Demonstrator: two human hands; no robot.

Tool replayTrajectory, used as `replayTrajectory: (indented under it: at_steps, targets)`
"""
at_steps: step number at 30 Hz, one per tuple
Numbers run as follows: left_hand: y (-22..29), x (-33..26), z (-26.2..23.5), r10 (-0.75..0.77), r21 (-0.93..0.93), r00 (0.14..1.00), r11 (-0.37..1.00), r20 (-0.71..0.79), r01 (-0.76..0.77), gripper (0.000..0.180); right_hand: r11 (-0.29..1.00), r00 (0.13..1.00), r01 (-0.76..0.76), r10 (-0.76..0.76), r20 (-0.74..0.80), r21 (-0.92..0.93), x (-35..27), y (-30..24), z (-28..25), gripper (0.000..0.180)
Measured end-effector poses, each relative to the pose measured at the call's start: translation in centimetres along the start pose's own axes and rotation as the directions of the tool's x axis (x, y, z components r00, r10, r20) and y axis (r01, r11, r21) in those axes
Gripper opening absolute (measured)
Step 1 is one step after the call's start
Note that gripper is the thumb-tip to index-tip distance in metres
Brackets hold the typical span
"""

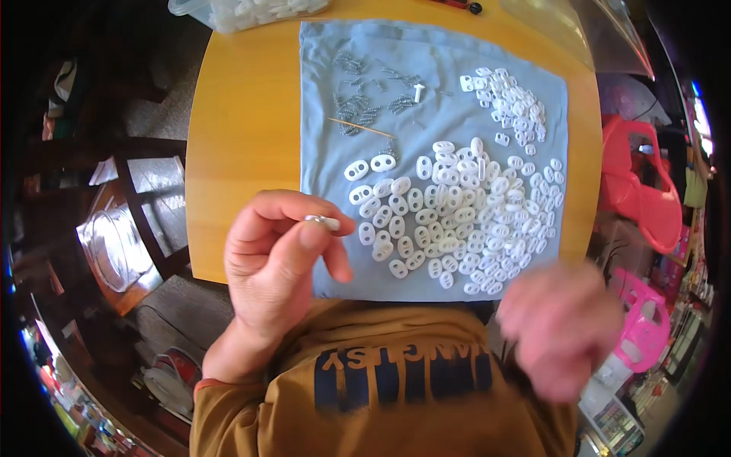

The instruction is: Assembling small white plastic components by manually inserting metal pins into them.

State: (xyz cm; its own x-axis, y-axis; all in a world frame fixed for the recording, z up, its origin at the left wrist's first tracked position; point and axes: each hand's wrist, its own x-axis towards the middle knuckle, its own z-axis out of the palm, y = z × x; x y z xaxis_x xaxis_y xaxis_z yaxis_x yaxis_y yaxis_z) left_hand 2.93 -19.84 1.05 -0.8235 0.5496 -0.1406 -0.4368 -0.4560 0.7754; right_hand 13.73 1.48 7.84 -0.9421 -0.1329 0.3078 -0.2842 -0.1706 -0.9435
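My left hand (pixel 266 263) pinches a small white plastic cord lock (pixel 324 222) between thumb and fingers, left of the cloth's middle. Above the lower right corner of the cloth, my right hand (pixel 562 327) is smeared by motion, so its fingers cannot be read. A broad spread of white oval two-hole cord-lock pieces (pixel 457 217) lies between the hands on a blue-grey cloth (pixel 449 47). Beyond my left hand are small metal springs (pixel 358 103), a thin wooden stick (pixel 361 127) and a white T-shaped piece (pixel 419 93). Smaller white pieces (pixel 514 107) form a heap at the far right.
The cloth covers much of a yellow wooden table (pixel 244 137). A clear plastic tub (pixel 251 11) of white parts stands at the far left edge. To the right are a red plastic chair (pixel 640 183) and a pink one (pixel 646 324).
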Motion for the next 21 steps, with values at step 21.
replayTrajectory:
  at_steps: [21]
  targets:
    - [0.3,-0.2,-1.3,-0.048,-0.009,0.986,0.999,-0.16,0.048,0.013,0.707,0.997,-0.002,-0.056,-0.059,-0.707,-1.5,0.0,3.9,0.028]
